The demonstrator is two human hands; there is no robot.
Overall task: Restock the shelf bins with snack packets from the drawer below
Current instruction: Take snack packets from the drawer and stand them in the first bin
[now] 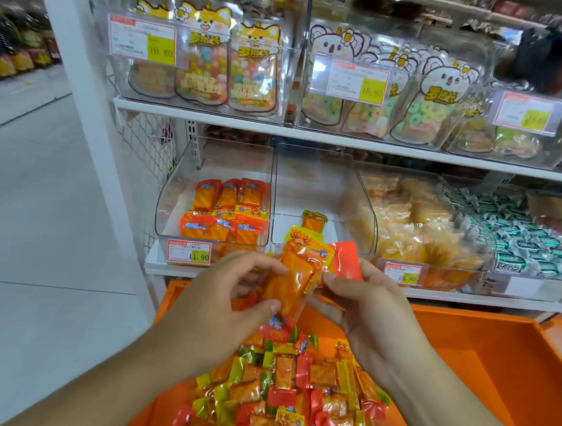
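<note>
Two hands: my left hand (235, 295) and right hand (363, 303) meet above the orange drawer (482, 350).
Left fingers: curled, thumb and forefinger pinching the yellow-topped snack packet (294, 276), which lies at their 3 o'clock.
Right fingers: curled round a red packet (347, 259), sticking out at 12 o'clock.
Middle bin (320, 189): at 12 o'clock, one packet inside.
Loose packets (292, 388): heaped in the drawer at 6 o'clock.

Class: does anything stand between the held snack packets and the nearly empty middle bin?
Nothing visible does. Both hands, left hand and right hand, hold the snack packets just before the middle bin, whose top is open; one yellow packet lies inside.
</note>
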